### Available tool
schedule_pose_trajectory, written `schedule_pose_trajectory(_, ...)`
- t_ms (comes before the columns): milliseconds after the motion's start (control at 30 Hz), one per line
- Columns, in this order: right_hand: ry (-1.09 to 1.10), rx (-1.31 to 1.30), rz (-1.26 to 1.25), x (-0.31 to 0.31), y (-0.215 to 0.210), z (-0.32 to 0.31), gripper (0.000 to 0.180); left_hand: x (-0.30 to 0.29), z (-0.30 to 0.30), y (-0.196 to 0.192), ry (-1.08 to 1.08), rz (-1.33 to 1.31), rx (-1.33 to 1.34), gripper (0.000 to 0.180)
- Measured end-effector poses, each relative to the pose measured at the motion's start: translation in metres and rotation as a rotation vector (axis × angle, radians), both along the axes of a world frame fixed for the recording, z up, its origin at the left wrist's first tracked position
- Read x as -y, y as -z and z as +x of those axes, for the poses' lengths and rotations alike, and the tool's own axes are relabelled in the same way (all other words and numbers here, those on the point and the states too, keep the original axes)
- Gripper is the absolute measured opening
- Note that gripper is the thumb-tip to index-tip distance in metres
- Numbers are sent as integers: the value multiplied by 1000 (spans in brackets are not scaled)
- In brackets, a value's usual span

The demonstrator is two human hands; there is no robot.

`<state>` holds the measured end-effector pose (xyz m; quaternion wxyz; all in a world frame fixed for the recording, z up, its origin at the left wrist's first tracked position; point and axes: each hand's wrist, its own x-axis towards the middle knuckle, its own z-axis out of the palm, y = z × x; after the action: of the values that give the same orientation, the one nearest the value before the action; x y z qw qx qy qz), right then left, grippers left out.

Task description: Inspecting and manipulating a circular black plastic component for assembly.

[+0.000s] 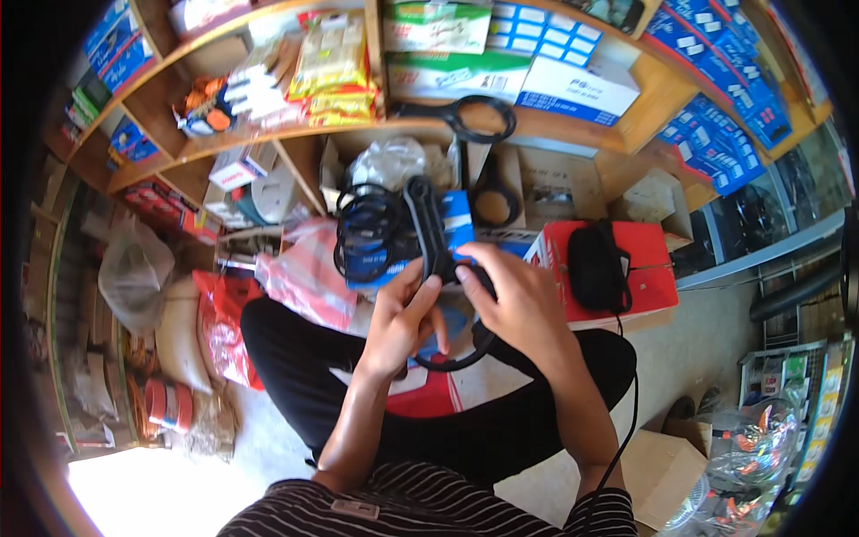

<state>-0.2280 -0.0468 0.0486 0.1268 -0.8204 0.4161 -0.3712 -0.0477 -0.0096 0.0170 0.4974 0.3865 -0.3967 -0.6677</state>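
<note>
In front of my lap I hold a black ring wrench (428, 228), its long handle pointing away from me and its ring low, near my knees. My left hand (398, 327) pinches it on the left near the base of the handle, thumb on top. My right hand (519, 295) grips it from the right where handle and ring meet, hiding part of the ring. Just left of the handle, a bundle of black rings or coiled cord (365, 234) lies on a blue box (458, 219). Similar black ring wrenches rest on the shelf edge (488, 119) and in a carton (494, 204).
Wooden shelves (242, 136) with boxes and yellow packets stand ahead. On the right, a red box (550, 246) carries a black pouch (598, 268) with a cord running toward me. Plastic bags (228, 327) and a sack (182, 336) are on the left; an open carton (658, 474) is lower right.
</note>
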Motion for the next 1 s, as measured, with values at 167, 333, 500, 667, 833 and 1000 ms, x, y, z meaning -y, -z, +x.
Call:
schedule_pose_trajectory(167,-22,-70,-70,-3,1,-6,17,-4,-6,-7,-49,32,0,32)
schedule_pose_trajectory(333,-38,-97,-70,-2,-1,-7,17,-1,1,-6,-12,1,-14,32)
schedule_pose_trajectory(500,-25,-108,-58,-1,-2,-8,18,-1,2,-7,26,-19,74,34)
schedule_pose_trajectory(667,-35,-147,-94,-3,0,-9,18,-2,2,-4,37,-18,73,35)
schedule_pose_trajectory(833,-45,-121,-160,-1,2,-5,19,-4,2,-12,5,-14,60,36)
schedule_pose_trajectory(1000,-44,-95,-204,-1,2,-3,19,-7,1,-17,-6,-25,31,38)
